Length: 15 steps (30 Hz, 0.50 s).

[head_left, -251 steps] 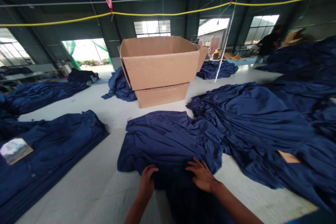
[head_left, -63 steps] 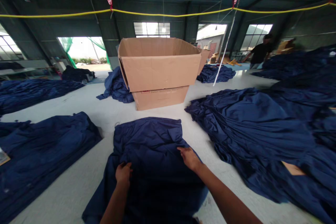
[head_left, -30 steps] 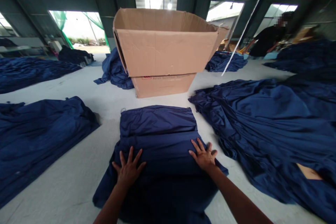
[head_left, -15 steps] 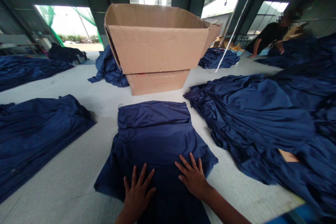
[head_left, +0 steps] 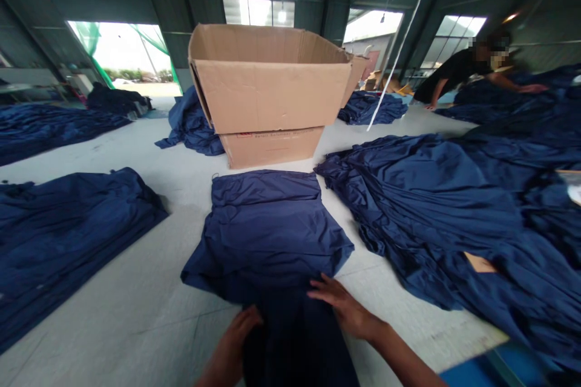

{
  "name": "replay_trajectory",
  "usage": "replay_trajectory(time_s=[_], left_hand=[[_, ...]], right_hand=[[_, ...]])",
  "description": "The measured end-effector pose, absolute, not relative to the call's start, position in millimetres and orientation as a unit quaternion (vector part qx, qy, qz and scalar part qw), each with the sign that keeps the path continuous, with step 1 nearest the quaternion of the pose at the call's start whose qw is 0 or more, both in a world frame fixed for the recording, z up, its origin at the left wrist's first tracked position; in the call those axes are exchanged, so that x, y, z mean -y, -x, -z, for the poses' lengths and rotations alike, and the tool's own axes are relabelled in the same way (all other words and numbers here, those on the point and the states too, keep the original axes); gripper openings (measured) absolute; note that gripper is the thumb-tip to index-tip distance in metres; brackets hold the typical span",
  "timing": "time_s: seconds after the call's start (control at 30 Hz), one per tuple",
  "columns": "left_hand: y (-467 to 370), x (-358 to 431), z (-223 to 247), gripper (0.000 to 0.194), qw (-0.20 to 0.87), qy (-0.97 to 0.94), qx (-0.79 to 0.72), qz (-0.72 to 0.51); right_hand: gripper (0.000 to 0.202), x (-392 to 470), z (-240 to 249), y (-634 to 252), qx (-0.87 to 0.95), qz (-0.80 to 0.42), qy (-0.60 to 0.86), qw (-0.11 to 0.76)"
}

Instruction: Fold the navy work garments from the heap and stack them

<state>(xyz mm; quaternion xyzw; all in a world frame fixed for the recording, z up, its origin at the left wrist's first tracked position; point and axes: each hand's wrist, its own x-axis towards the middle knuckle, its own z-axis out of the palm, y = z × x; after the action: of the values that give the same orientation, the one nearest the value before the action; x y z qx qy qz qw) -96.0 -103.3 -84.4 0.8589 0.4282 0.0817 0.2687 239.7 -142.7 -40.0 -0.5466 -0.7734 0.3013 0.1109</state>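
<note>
A navy garment of thin, creased fabric lies in front of me, with a narrower folded band at its far end and wide corners at both sides. Its near part runs down between my hands to the bottom of the view. My left hand is curled at the left edge of this near part, the fingers together on the cloth. On the right edge rests my right hand, its fingers stretched over the fabric and slightly apart.
An open cardboard box stands beyond the garment. Navy fabric piles lie left and right, with a tan piece on the right one. A person leans over cloth at back right. A white strip hangs down.
Both hands have left their flat, spread position on the garment for the sides of its near part. The left fingers have closed at the edge. The garment's wide corners have drawn inward.
</note>
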Motion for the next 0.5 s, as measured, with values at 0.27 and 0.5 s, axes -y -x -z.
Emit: replay_trajectory(time_s=[0.27,0.5], left_hand=[[84,158,116,0.037,0.096,-0.864,-0.489,-0.064],[77,107,59,0.037,0.282,-0.755,-0.581,-0.108]], right_hand=[[0.045,199,44,-236,0.777,-0.288,0.558,0.057],[0.036,159,22,-236,0.733,-0.338,0.562,0.179]])
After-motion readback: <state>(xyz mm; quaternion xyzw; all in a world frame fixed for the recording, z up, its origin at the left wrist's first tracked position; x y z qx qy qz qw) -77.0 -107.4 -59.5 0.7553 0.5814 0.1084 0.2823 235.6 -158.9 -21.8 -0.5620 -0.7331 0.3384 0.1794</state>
